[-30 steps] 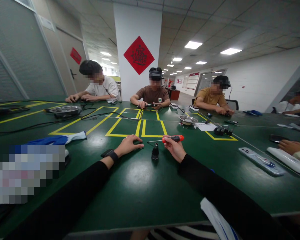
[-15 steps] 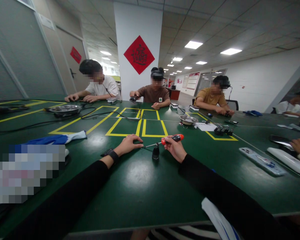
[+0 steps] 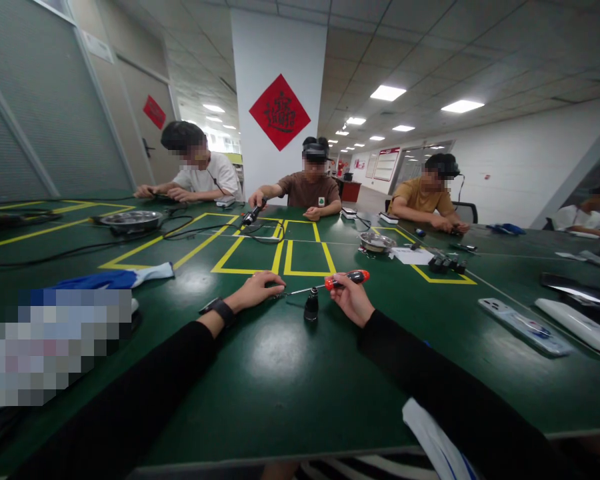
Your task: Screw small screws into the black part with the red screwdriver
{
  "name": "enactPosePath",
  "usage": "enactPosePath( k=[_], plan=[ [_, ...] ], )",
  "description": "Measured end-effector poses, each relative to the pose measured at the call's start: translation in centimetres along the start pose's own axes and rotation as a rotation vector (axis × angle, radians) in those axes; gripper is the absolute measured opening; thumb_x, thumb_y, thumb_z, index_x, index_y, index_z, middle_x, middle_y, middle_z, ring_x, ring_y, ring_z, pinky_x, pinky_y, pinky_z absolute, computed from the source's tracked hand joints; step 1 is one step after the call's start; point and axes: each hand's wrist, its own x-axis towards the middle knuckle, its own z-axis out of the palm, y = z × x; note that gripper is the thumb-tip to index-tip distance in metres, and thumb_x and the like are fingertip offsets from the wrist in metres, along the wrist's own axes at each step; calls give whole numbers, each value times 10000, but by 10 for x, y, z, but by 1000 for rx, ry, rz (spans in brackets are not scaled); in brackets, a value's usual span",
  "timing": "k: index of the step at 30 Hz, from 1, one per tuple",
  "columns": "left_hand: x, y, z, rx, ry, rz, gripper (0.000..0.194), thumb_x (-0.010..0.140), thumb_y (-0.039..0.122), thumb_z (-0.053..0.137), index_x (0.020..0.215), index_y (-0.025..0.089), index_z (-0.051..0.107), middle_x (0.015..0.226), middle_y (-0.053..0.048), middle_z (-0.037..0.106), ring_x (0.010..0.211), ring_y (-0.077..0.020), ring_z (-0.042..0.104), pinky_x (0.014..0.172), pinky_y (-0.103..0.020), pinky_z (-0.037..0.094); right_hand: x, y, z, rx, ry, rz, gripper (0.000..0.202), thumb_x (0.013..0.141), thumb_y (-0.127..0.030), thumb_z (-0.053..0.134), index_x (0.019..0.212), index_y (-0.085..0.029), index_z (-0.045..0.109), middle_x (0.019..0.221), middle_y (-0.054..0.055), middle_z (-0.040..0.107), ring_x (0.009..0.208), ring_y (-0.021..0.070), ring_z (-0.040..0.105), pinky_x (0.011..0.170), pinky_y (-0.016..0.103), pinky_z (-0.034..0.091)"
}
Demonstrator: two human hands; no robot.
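My right hand (image 3: 351, 300) is closed round the red and black handle of a screwdriver (image 3: 356, 277). The thin metal shaft points left, and its tip ends beside the fingertips of my left hand (image 3: 260, 291). Those left fingers are bent down at the table around something too small to make out. Between my hands a small black cylindrical part (image 3: 311, 305) with a narrower top stands upright on the green table (image 3: 280, 400), just in front of the screwdriver's shaft.
Blue and white gloves (image 3: 153, 272) lie at the left. Metal bowls (image 3: 133, 219) and cables are farther back. On the right are several black parts (image 3: 445, 263), white paper (image 3: 411, 256), a phone (image 3: 523, 325) and a white case (image 3: 577, 325). Several people sit across the table.
My hands and the screwdriver have hardly moved. The person across has brought a dark tool lower and to the left. At the right edge, another person's hand has drawn away from the phone.
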Motion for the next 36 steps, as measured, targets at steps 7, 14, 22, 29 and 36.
enactPosePath(
  k=[7,14,22,29,36],
  plan=[
    [-6,-2,-5,-43,137,-121,347,788,448,487,875,173,679,897,-49,679,837,-205,596,778,-309,450,1,0,-2,25,14,4,146,662,-223,682,752,-151,594,732,34,677,484,65,531,459,179,452],
    [-6,1,-3,-81,44,-143,335,745,432,528,875,164,682,779,-36,679,697,-176,583,644,-271,438,3,0,-2,41,32,16,138,664,-224,679,737,-145,593,722,36,669,475,62,519,452,179,448],
    [-6,10,-1,-56,-3,-112,307,765,387,499,873,167,684,763,-37,664,696,-171,577,640,-270,439,2,-2,-2,56,36,23,120,670,-213,676,728,-143,599,706,33,666,468,62,519,445,178,448],
    [-4,1,-2,-13,191,-65,241,769,280,501,913,183,668,942,-54,655,862,-195,597,789,-322,461,3,-1,-4,63,36,28,106,686,-214,670,727,-139,609,698,30,660,470,60,519,449,171,456],
    [-4,-1,3,-272,73,-60,300,729,211,545,1017,152,605,906,-59,672,783,-154,629,768,-320,502,4,0,-4,68,31,31,102,690,-208,669,732,-133,615,707,32,662,466,56,515,443,164,455]
  ],
)
